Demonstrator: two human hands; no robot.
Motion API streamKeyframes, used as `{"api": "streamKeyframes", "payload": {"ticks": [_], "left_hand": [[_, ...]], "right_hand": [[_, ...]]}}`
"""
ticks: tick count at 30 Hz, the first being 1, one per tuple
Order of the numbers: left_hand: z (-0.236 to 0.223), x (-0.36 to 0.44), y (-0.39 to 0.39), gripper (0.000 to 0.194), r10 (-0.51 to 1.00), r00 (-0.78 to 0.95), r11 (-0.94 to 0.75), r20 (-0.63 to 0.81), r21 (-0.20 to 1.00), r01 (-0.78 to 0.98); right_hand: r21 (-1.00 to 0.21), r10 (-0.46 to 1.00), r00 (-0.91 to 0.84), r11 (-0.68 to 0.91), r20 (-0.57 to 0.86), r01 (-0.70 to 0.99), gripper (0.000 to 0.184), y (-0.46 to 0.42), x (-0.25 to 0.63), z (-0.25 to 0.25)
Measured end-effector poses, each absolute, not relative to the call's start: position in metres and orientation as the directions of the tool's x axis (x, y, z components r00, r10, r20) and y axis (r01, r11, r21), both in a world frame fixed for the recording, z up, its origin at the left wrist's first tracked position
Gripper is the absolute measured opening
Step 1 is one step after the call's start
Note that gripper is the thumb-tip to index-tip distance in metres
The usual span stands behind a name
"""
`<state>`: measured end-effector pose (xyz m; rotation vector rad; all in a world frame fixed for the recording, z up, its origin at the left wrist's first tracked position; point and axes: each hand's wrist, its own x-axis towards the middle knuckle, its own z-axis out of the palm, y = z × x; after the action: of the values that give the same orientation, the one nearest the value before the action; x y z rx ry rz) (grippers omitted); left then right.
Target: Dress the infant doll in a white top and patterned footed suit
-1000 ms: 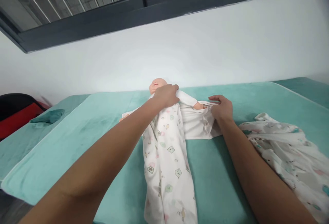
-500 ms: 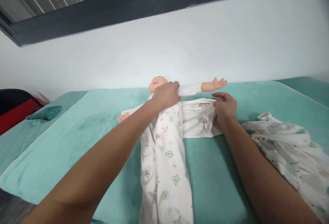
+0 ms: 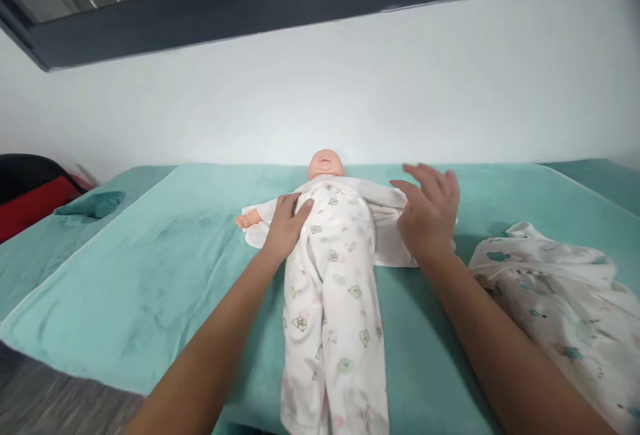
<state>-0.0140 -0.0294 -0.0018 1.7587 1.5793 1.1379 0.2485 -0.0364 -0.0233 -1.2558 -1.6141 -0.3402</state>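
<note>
A baby doll (image 3: 325,163) lies on its back, its head toward the wall. It wears a white long-sleeved top and patterned white trousers (image 3: 345,302) pulled high over the chest. My left hand (image 3: 287,227) rests against the trousers' left upper side, thumb apart from the fingers. Just left of it a doll hand (image 3: 248,219) pokes out of a sleeve. My right hand (image 3: 431,212) is lifted over the other sleeve, fingers spread, slightly blurred, seemingly holding nothing. It hides that sleeve's end. A white cloth panel (image 3: 393,242) lies spread under this arm.
A crumpled patterned white garment (image 3: 555,308) lies to the right on the green bed cover (image 3: 150,275). At the far left are a red and black object (image 3: 37,198) and a small green fold of cloth (image 3: 90,205). The wall and window frame (image 3: 200,28) stand behind.
My left hand has moved from the doll's shoulder down to its left side. My right hand has let go of the white cloth and opened. The doll's right-side arm has come down from its outstretched position.
</note>
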Motion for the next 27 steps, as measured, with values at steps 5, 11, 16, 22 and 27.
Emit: {"api": "streamKeyframes", "payload": {"ticks": [5,11,16,22,27], "left_hand": [[-0.028,-0.021,-0.028,0.046,0.975,-0.013,-0.198,0.223,0.889,0.412],[-0.035,-0.013,-0.027,0.034,0.919,-0.040,-0.291,0.392,0.745,0.600],[-0.041,-0.009,-0.045,0.046,0.920,0.097,-0.306,0.381,0.537,0.786],[-0.039,-0.039,-0.080,0.044,0.964,0.188,-0.265,0.187,0.702,0.661],[-0.030,-0.066,-0.112,0.062,0.893,0.443,-0.350,0.079,0.741,0.573]], "right_hand": [[-0.634,0.840,-0.083,0.465,0.536,0.618,0.045,-0.030,0.217,-0.047],[-0.818,0.913,0.152,0.254,0.380,0.516,0.050,-0.019,0.202,-0.052],[-0.682,0.739,0.224,0.401,0.635,0.611,0.035,-0.034,0.195,-0.053],[-0.809,0.750,0.411,0.273,0.518,0.521,0.035,-0.072,0.197,-0.056],[-0.922,0.881,0.358,0.185,0.309,0.339,0.046,-0.106,0.202,-0.061]]}}
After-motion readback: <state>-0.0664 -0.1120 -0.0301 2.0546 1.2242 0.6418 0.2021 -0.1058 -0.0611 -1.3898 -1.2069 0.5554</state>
